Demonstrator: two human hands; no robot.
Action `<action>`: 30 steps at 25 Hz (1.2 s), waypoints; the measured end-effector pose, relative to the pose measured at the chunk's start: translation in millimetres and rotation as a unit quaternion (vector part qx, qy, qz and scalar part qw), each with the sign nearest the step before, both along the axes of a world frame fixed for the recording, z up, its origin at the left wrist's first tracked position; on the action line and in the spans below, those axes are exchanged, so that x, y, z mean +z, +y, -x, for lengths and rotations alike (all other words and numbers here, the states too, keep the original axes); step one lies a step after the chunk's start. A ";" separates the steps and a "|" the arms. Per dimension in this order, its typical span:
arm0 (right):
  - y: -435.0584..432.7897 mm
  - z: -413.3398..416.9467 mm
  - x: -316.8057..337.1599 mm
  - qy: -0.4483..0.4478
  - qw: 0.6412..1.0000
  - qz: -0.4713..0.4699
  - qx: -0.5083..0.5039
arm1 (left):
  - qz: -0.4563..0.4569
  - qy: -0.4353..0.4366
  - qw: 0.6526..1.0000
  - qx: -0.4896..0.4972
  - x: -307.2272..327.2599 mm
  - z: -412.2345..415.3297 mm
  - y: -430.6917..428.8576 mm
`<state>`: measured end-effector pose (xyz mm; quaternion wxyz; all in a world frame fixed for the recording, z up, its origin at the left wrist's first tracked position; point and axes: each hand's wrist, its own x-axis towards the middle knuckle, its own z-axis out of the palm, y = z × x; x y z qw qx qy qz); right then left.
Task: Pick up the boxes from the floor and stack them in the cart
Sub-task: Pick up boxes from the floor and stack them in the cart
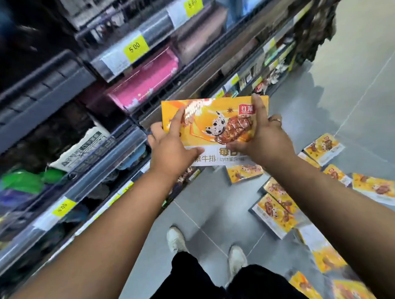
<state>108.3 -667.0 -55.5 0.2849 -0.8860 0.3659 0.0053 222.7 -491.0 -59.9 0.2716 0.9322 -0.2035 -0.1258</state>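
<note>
both-handed, left hand (169, 148) and right hand (262, 138) grip the yellow box's (213, 122) side edges above open floor (216, 215).

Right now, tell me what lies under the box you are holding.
Below the held box, gripped by left hand and right hand, grey floor shows, with another yellow box peeking out past its lower edge. The rest of that box is covered.

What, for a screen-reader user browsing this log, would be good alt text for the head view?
The left hand and right hand hold a yellow box up before stocked shop shelves with yellow price tags. More matching boxes lie scattered on the grey floor to the right, near the person's white shoes.
</note>
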 end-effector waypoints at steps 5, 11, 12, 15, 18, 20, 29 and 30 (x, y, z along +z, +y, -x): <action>31.2 -8.7 47.8 -0.023 0.994 0.018 0.110 | 0.008 -0.039 0.993 0.107 49.5 30.5 49.2; 117.1 -18.5 85.7 -0.045 0.969 0.024 0.240 | -0.006 -0.069 0.968 0.243 87.3 77.4 146.5; 135.7 -18.7 90.8 -0.051 0.964 0.025 0.261 | -0.003 -0.073 0.961 0.266 92.1 86.5 165.1; 189.1 -14.6 103.1 -0.060 0.945 0.028 0.319 | -0.009 -0.083 0.943 0.323 103.9 115.5 217.4; 259.1 -0.6 113.3 -0.061 0.922 0.032 0.382 | -0.022 -0.089 0.917 0.388 114.3 157.6 282.6; 308.8 15.1 119.1 -0.064 0.904 0.030 0.421 | -0.028 -0.097 0.897 0.431 118.4 191.3 327.5; 535.4 137.9 122.4 -0.071 0.808 0.003 0.585 | -0.042 -0.093 0.795 0.598 124.2 380.3 518.9; 556.7 152.0 121.0 -0.074 0.797 0.000 0.600 | -0.043 -0.092 0.786 0.610 122.3 399.7 535.4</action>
